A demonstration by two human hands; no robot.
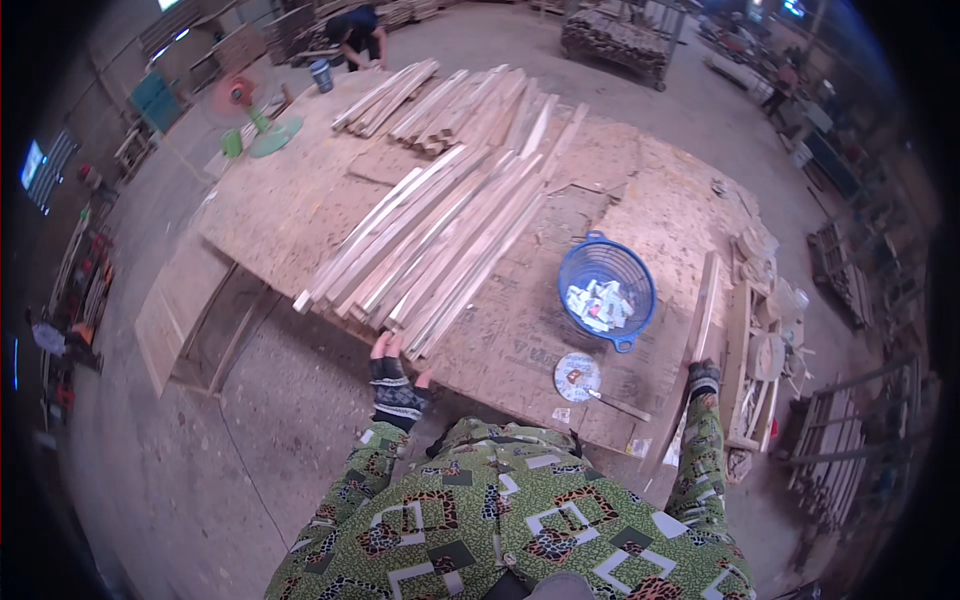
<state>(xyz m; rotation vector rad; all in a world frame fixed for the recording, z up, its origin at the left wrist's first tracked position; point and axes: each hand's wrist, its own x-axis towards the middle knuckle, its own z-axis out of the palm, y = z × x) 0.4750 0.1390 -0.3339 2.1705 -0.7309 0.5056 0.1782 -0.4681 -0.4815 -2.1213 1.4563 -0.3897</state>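
Your left hand (388, 347) is at the near ends of the wooden strips (440, 235), which lie side by side in a slanting, uneven layer across the table (650, 190). The thumb stands apart from the fingers, but you cannot count on more than light contact: whether they pinch one strip or merely rest there, I cannot tell. Your right hand (704, 372) is by the long board (704, 300) at the table's right side; its fingers are hidden, so its hold is unclear too.

The strips lie close together, so drawing one out could drag its neighbours along — and the ends near the table edge might tip onto your legs. Rough-looking wood could also leave splinters in your bare fingertips. On the right, the board seems to reach past the near edge beside your sleeve; leaning on that end may make it pivot. Swung leftward, it could knock the blue basket (610, 262) and spill its pale scraps (600, 305), or sweep the round disc (577, 377) aside.
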